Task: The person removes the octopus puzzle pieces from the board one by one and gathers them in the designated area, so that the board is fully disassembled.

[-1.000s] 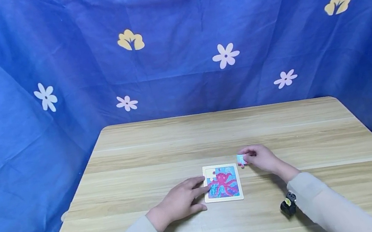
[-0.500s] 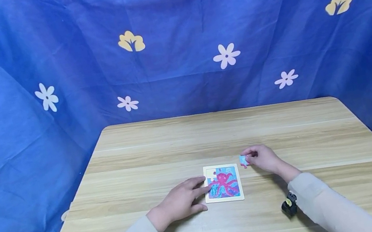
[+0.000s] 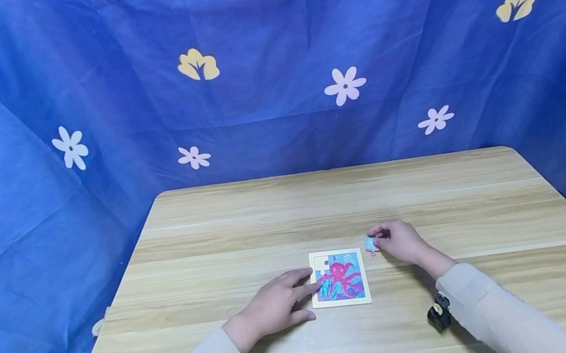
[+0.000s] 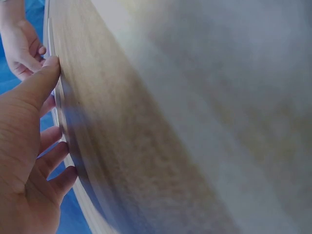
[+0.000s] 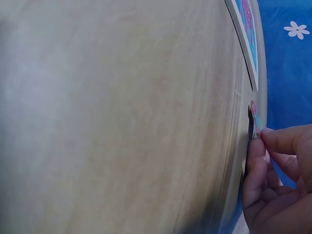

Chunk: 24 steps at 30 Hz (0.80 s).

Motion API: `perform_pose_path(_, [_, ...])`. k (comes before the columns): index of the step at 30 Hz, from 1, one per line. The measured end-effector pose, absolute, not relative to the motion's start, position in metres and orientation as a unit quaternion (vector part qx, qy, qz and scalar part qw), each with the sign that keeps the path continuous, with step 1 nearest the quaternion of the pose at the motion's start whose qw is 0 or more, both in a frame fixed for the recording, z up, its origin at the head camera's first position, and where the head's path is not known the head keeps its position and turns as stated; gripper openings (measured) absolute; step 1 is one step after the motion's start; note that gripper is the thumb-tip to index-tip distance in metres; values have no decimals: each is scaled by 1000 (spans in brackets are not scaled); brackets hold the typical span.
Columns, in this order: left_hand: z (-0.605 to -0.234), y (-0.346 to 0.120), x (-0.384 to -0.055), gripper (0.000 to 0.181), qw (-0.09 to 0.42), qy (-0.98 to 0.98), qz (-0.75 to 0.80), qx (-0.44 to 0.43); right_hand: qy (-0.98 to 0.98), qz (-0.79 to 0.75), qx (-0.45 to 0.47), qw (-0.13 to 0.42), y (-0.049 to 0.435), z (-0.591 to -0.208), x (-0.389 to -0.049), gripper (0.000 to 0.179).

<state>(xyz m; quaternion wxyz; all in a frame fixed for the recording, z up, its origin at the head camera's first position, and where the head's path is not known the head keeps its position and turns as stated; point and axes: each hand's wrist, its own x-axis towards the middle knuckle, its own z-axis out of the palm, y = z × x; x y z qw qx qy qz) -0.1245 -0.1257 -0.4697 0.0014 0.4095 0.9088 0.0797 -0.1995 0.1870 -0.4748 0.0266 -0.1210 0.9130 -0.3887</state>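
A square jigsaw puzzle [image 3: 341,279] with a pink octopus on blue lies in a pale frame, its upper-left corner showing bare cream backing. My left hand [image 3: 280,303] rests at the puzzle's left side with fingers extended, the fingertips on the frame and picture. Just right of the frame, my right hand [image 3: 396,241] pinches a blue and pink puzzle piece [image 3: 370,245] between thumb and fingers. In the right wrist view the puzzle piece [image 5: 255,116] is seen edge-on, close above the tabletop and apart from the frame. Part of the piece is hidden by the fingers.
The wooden table [image 3: 245,220] has rounded far corners. A blue cloth [image 3: 265,67] with white flowers and yellow tree shapes hangs behind it and along both sides. A dark wrist camera [image 3: 438,314] sits below the right sleeve.
The right hand has shifted very slightly to the right with the piece, whose angle has changed a little. The left hand and the puzzle stay where they were.
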Motion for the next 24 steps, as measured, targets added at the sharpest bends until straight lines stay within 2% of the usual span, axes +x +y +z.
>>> perform_pose_path(24, [-467, -130, -131, 60, 29, 912, 113, 393, 887, -448, -107, 35, 174, -468, -203, 21])
